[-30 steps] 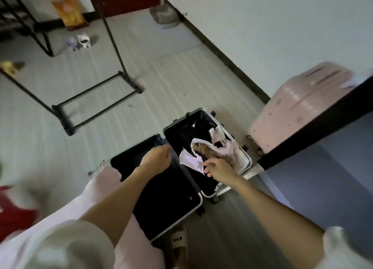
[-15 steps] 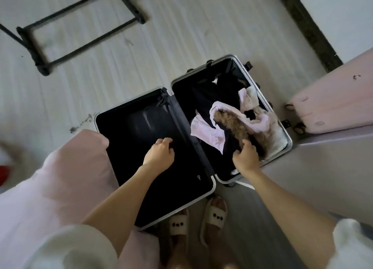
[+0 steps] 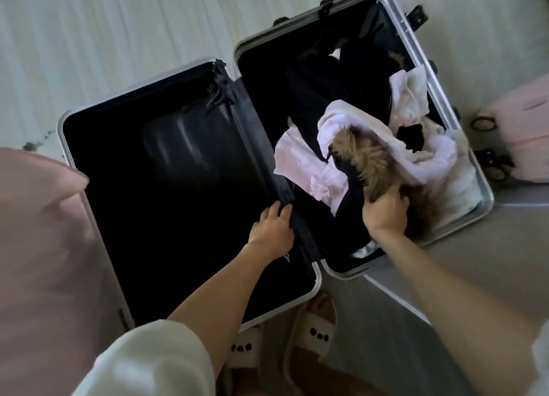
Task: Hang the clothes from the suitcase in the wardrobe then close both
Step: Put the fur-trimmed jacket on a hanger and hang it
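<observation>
A black suitcase with a silver frame [image 3: 421, 48] lies open flat on the floor. Its left half holds nothing but black lining. The right half holds a heap of clothes: dark garments [image 3: 341, 78], a pale pink garment [image 3: 300, 155] and a garment with brown fur trim [image 3: 371, 158]. My right hand [image 3: 384, 211] grips the fur-trimmed garment at its near end. My left hand [image 3: 271, 229] rests on the black divider at the hinge, fingers bent over the fabric edge. The wardrobe is out of view.
A pink suitcase [image 3: 525, 134] with wheels stands at the right edge. A pink garment or cushion [image 3: 38, 235] fills the left foreground. My feet in white slippers [image 3: 315, 333] stand just below the suitcase. Pale wooden floor lies beyond it.
The view has tilted down and closer to the suitcase. My right hand went from the pink garment to the fur-trimmed one; my left hand slid right to the hinge divider.
</observation>
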A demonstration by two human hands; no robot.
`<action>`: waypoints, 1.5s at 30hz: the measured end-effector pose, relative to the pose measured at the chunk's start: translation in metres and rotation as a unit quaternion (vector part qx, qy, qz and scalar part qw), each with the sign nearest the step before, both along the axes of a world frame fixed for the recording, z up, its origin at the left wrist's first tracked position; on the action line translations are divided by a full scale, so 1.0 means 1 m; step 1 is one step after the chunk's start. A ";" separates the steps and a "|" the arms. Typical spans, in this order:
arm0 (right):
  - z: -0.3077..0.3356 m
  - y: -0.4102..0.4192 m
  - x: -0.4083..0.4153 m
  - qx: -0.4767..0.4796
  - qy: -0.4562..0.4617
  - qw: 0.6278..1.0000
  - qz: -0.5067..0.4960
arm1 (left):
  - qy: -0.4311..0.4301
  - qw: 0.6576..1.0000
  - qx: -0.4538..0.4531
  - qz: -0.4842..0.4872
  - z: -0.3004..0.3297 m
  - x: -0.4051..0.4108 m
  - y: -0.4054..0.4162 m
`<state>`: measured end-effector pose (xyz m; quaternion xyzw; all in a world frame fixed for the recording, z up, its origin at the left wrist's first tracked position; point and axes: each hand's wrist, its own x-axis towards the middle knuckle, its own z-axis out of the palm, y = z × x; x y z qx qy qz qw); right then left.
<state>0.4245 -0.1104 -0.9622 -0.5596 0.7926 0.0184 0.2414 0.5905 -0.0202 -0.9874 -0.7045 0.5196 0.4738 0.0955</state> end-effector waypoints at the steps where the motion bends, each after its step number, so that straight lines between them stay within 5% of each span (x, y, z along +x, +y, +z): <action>1: 0.007 0.006 0.000 -0.008 -0.008 1.000 -0.010 | 0.004 1.000 0.008 0.003 0.007 0.000 0.003; 8: 0.117 0.011 0.022 -0.048 -0.057 0.991 -0.110 | 0.021 0.999 -0.013 0.029 0.119 0.024 0.001; 22: 0.448 0.027 0.073 -0.238 -0.129 0.960 -0.066 | 0.087 0.976 -0.190 0.064 0.433 0.063 -0.017; 24: 0.486 0.032 0.076 -0.258 -0.132 0.956 -0.045 | 0.163 0.954 -0.188 0.169 0.468 0.063 -0.023; 27: 0.564 0.052 0.072 -0.298 -0.163 0.940 0.014 | 0.340 0.865 -0.148 0.337 0.542 0.055 -0.020; 29: 0.606 0.066 0.065 -0.330 -0.180 0.926 0.041 | 0.400 0.833 -0.151 0.353 0.581 0.049 -0.015; 36: 0.657 0.130 0.016 -0.256 -0.272 0.911 0.173 | 0.477 0.811 -0.188 0.281 0.654 0.006 0.032; 45: 0.658 0.243 -0.124 -0.157 -0.329 0.882 0.299 | 0.393 0.880 -0.189 0.189 0.674 -0.100 0.135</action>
